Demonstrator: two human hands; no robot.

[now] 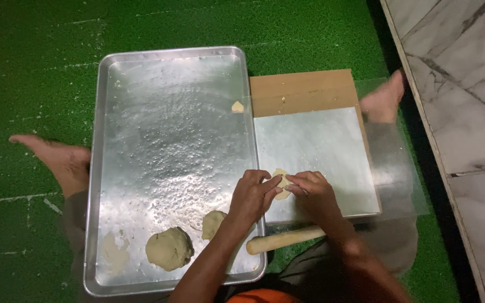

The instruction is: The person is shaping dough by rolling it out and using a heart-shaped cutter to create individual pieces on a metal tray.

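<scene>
Both of my hands meet over a small flat piece of pale dough (280,182) lying on a clear plastic sheet (321,151) that covers a brown wooden board (301,90). My left hand (252,196) pinches the dough's left edge, and my right hand (310,193) pinches its right edge. A wooden rolling pin (279,240) lies just below my hands, partly on the tray's corner. The dough is mostly hidden by my fingers.
A large metal baking tray (169,112) lies to the left, holding a big dough ball (169,248), a smaller lump (213,223), a flat smear (113,251) and a tiny piece (237,106). My bare feet (57,157) (385,98) rest on green matting; marble floor (461,84) lies right.
</scene>
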